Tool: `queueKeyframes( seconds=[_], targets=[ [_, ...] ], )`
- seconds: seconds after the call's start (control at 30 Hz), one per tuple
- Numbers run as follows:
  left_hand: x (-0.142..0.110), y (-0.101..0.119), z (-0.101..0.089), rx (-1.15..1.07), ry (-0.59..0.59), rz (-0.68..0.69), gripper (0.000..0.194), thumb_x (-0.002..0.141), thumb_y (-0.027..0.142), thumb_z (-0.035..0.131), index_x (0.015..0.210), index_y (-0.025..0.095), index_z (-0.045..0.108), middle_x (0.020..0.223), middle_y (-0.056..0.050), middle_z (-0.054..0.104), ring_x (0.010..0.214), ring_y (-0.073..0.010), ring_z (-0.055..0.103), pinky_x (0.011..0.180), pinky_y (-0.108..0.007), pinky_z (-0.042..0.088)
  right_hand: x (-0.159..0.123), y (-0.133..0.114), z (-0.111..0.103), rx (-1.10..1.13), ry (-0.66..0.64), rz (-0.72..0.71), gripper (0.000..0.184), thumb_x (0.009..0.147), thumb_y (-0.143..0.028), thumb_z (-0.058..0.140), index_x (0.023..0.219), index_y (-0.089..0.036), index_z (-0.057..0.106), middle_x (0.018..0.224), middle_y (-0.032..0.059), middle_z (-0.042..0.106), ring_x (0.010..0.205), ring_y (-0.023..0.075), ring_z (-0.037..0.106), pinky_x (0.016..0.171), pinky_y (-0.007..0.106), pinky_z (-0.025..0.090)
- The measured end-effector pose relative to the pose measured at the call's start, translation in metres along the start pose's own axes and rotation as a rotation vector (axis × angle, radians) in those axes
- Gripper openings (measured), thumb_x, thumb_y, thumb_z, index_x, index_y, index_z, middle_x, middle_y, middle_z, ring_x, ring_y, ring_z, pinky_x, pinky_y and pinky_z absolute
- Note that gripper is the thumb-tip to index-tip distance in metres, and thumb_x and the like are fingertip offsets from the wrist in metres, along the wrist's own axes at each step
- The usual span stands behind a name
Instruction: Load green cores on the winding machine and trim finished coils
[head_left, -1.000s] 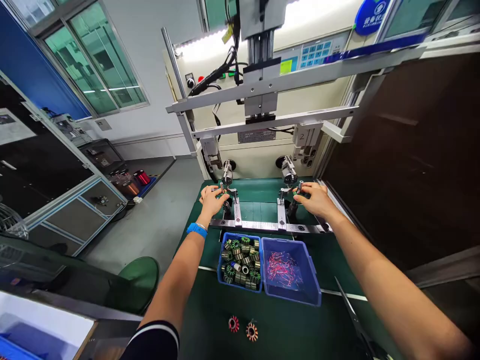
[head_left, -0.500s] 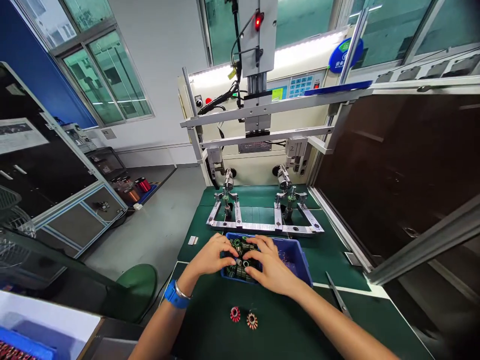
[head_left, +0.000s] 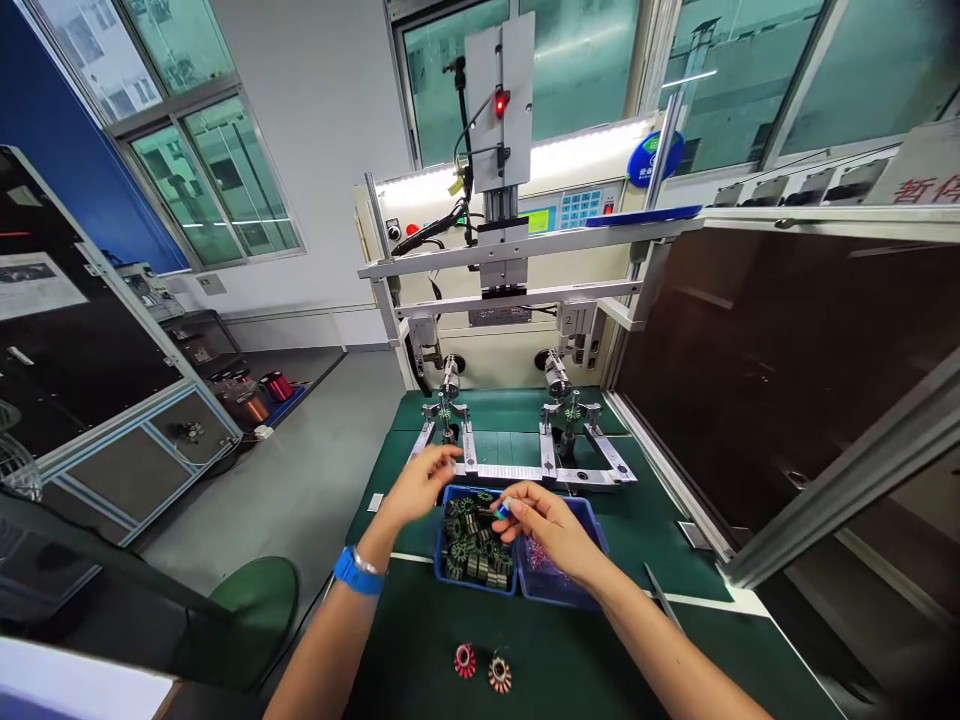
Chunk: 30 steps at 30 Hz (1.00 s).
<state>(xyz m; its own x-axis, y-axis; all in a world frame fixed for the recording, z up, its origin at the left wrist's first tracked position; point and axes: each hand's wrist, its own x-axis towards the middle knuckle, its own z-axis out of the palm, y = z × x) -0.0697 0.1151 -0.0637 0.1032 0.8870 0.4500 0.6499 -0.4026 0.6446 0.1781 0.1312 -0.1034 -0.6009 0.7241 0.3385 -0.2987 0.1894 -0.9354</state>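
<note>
My right hand (head_left: 541, 522) hovers over the blue bin (head_left: 475, 581) of green-and-black stator cores and pinches a small core (head_left: 502, 508) between its fingertips. My left hand (head_left: 420, 484) is raised above the bin's far left corner with fingers curled; what it holds, if anything, I cannot make out. A blue band sits on my left wrist. Behind the bins stands the metal fixture frame (head_left: 517, 470) with two posts, each carrying a green core (head_left: 445, 411).
A second blue bin (head_left: 553, 590) with pink-red bits sits to the right. Two wound cores (head_left: 465, 660) lie on the green mat near me. Scissors (head_left: 660, 597) lie at the right. The winding machine (head_left: 501, 240) rises behind; a dark panel stands right, a green stool left.
Both hands left the fixture posts, dipped into the core bin, and now lift out of it, the right one with a core. The view has tilted up.
</note>
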Motion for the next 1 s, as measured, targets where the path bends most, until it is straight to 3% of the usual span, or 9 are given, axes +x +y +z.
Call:
queueKeyframes(
  seconds=[0.17,0.27,0.33,0.47,0.67,0.8,0.9,1.0],
  targets=[
    [0.098,-0.028,-0.017,0.046,0.285,-0.119,0.022,0.089,0.023,0.057,0.107,0.014,0.066,0.098,-0.01,0.069,0.085,-0.021,0.065,0.079,-0.032,0.052,-0.003,-0.001,-0.002,0.051,0.053,-0.013,0.049,0.091,-0.063,0.07,0.113,-0.02,0.061,0.097,0.0071,0.065,0.075,0.0219,0.066,0.065,0.032,0.056],
    [0.126,-0.031,-0.015,0.128,0.329,-0.158,0.014,0.082,0.019,0.069,0.095,0.015,0.07,0.093,-0.008,0.071,0.087,-0.0228,0.065,0.083,-0.036,0.051,-0.007,-0.005,-0.015,-0.009,0.086,-0.02,0.051,0.091,-0.063,0.07,0.116,-0.02,0.063,0.098,0.0079,0.065,0.078,0.0244,0.066,0.067,0.035,0.057],
    [0.13,-0.029,-0.013,0.184,0.345,-0.177,0.011,0.081,0.018,0.07,0.092,0.016,0.07,0.093,-0.008,0.072,0.088,-0.0237,0.065,0.083,-0.036,0.05,-0.008,-0.011,-0.028,-0.083,0.124,-0.034,0.051,0.09,-0.065,0.069,0.112,-0.019,0.065,0.097,0.0086,0.066,0.079,0.0266,0.067,0.067,0.037,0.058],
    [0.131,-0.027,-0.015,0.289,0.385,-0.221,0.016,0.091,0.024,0.061,0.104,0.017,0.069,0.101,-0.008,0.071,0.095,-0.0239,0.065,0.084,-0.034,0.049,-0.003,-0.026,-0.055,-0.189,0.204,-0.067,0.051,0.088,-0.067,0.07,0.105,-0.019,0.067,0.093,0.0086,0.066,0.078,0.0283,0.068,0.065,0.038,0.058],
    [0.136,-0.042,-0.022,0.396,0.172,-0.342,0.012,0.083,0.023,0.076,0.081,0.015,0.068,0.081,-0.003,0.069,0.084,-0.0221,0.065,0.086,-0.041,0.05,0.016,-0.04,-0.085,-0.356,0.274,-0.095,0.056,0.083,-0.071,0.065,0.1,-0.018,0.067,0.089,0.0089,0.068,0.077,0.028,0.067,0.064,0.038,0.059],
    [0.128,-0.051,-0.019,0.377,0.139,-0.313,0.014,0.091,0.029,0.068,0.092,0.015,0.069,0.094,-0.005,0.07,0.089,-0.0206,0.066,0.086,-0.039,0.051,0.042,-0.059,-0.125,-0.574,0.424,-0.148,0.058,0.078,-0.073,0.061,0.095,-0.017,0.068,0.081,0.0088,0.066,0.073,0.0287,0.063,0.062,0.039,0.057],
    [0.122,-0.053,-0.016,0.377,0.165,-0.278,0.015,0.093,0.03,0.063,0.096,0.017,0.07,0.099,-0.007,0.071,0.096,-0.0224,0.065,0.087,-0.037,0.049,0.068,-0.076,-0.16,-0.794,0.586,-0.193,0.042,0.081,-0.058,0.06,0.089,-0.018,0.067,0.086,0.0101,0.066,0.082,0.0306,0.062,0.078,0.043,0.052],
    [0.119,-0.054,-0.012,0.387,0.197,-0.265,0.015,0.093,0.03,0.06,0.093,0.02,0.071,0.097,-0.008,0.072,0.1,-0.0257,0.063,0.086,-0.035,0.047,0.094,-0.082,-0.18,-0.989,0.626,-0.177,0.021,0.085,-0.037,0.059,0.089,-0.018,0.068,0.093,0.0113,0.066,0.087,0.0285,0.061,0.085,0.04,0.048]
  ],
)
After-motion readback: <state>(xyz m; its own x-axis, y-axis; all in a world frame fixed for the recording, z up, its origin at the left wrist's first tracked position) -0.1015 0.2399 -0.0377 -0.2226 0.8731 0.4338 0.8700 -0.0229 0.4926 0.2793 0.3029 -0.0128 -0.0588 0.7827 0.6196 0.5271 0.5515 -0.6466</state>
